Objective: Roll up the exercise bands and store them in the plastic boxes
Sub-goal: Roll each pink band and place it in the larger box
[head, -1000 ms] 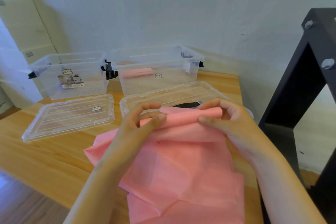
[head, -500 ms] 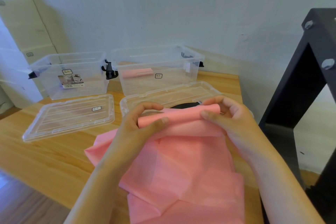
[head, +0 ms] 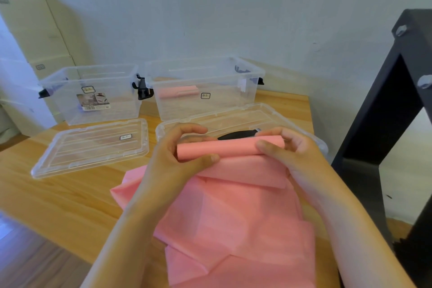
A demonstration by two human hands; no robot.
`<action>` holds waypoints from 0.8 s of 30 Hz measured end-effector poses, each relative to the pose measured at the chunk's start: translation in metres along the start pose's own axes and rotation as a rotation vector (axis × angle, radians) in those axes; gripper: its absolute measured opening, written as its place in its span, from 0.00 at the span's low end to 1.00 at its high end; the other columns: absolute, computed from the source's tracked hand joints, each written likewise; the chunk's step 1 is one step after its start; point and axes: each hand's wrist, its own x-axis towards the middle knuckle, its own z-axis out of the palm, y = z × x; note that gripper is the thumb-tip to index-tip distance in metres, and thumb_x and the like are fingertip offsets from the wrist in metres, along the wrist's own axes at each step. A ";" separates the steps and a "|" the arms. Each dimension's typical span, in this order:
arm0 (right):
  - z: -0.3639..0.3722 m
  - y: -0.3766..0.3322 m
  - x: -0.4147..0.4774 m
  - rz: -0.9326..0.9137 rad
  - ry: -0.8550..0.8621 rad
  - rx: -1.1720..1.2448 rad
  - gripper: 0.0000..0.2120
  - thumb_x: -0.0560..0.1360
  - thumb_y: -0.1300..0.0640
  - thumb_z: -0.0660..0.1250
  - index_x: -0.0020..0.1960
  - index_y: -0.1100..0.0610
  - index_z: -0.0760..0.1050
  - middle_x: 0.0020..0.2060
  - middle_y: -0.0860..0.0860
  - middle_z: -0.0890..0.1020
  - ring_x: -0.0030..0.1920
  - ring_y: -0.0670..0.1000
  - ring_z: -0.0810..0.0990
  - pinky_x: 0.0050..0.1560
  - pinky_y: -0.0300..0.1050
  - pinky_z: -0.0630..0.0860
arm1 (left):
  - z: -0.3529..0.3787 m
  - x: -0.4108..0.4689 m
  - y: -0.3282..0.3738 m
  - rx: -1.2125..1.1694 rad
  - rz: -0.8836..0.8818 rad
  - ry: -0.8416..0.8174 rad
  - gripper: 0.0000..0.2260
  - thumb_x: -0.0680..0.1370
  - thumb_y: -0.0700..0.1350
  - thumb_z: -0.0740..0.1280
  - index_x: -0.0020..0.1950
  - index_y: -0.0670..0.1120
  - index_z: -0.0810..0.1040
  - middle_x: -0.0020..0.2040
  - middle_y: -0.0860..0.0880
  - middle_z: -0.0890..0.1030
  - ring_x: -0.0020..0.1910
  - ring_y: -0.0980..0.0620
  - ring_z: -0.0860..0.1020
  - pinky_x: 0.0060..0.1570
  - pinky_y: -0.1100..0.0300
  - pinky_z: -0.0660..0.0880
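Note:
A pink exercise band (head: 236,222) lies spread over the wooden table, its far end wound into a tight roll (head: 230,148). My left hand (head: 180,159) grips the roll's left end, thumb in front and fingers curled over the top. My right hand (head: 292,154) pinches the right end the same way. Two clear plastic boxes stand open at the back: the left box (head: 70,110) has only a label inside, and the right box (head: 238,70) holds a rolled pink band (head: 178,91).
Two clear lids lie flat in front of the boxes, the left lid (head: 91,147) and the right lid (head: 233,119). A black object (head: 236,135) peeks out behind the roll. A black metal frame (head: 385,124) stands at the right table edge. Cardboard boxes (head: 30,30) stand back left.
The roll has grown thicker and turned toward me as both hands wound more band onto it. Both hands stay at its ends.

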 end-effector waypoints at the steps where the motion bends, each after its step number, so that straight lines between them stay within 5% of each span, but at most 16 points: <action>1: 0.000 -0.001 0.000 -0.024 0.001 0.017 0.11 0.61 0.51 0.74 0.43 0.50 0.82 0.39 0.45 0.83 0.42 0.45 0.80 0.42 0.39 0.75 | 0.000 -0.001 0.000 -0.009 -0.017 -0.008 0.19 0.66 0.36 0.78 0.53 0.49 0.78 0.43 0.63 0.83 0.42 0.60 0.81 0.44 0.65 0.78; 6: -0.003 -0.004 -0.001 -0.096 -0.043 0.043 0.12 0.60 0.59 0.74 0.43 0.51 0.80 0.44 0.47 0.84 0.46 0.47 0.81 0.46 0.40 0.78 | -0.005 0.000 -0.004 -0.078 -0.103 -0.065 0.17 0.62 0.55 0.76 0.49 0.55 0.82 0.48 0.51 0.81 0.46 0.51 0.79 0.48 0.54 0.73; 10: -0.003 -0.004 -0.001 -0.078 -0.107 0.059 0.18 0.61 0.63 0.77 0.49 0.53 0.80 0.50 0.52 0.84 0.50 0.49 0.81 0.50 0.43 0.78 | -0.003 0.001 -0.001 -0.078 -0.071 -0.042 0.19 0.63 0.45 0.81 0.51 0.50 0.80 0.46 0.50 0.85 0.43 0.54 0.81 0.43 0.63 0.75; 15: -0.002 0.001 0.000 -0.004 -0.048 -0.023 0.11 0.63 0.49 0.77 0.44 0.47 0.82 0.43 0.42 0.83 0.46 0.44 0.79 0.46 0.39 0.72 | -0.003 0.000 0.001 -0.041 -0.011 -0.047 0.24 0.62 0.38 0.80 0.55 0.49 0.76 0.50 0.50 0.86 0.49 0.55 0.82 0.47 0.66 0.76; 18: -0.001 -0.002 -0.001 -0.052 -0.039 0.015 0.09 0.62 0.54 0.76 0.42 0.49 0.81 0.42 0.44 0.84 0.44 0.45 0.80 0.44 0.37 0.76 | -0.004 0.000 -0.001 -0.042 -0.044 -0.046 0.25 0.62 0.41 0.80 0.57 0.53 0.78 0.49 0.53 0.85 0.48 0.54 0.82 0.48 0.62 0.78; 21: -0.001 -0.004 -0.002 -0.115 -0.087 0.077 0.09 0.63 0.63 0.73 0.43 0.57 0.78 0.46 0.50 0.85 0.47 0.46 0.82 0.46 0.37 0.78 | -0.005 0.000 -0.005 -0.071 -0.115 -0.068 0.20 0.64 0.55 0.77 0.55 0.56 0.81 0.55 0.47 0.82 0.55 0.45 0.81 0.59 0.46 0.76; 24: -0.001 -0.005 -0.002 -0.124 -0.116 0.083 0.10 0.64 0.67 0.72 0.44 0.59 0.77 0.47 0.51 0.85 0.49 0.47 0.82 0.47 0.38 0.78 | -0.004 0.000 -0.003 -0.087 -0.141 -0.070 0.17 0.65 0.54 0.76 0.52 0.55 0.82 0.48 0.49 0.83 0.48 0.47 0.81 0.57 0.46 0.76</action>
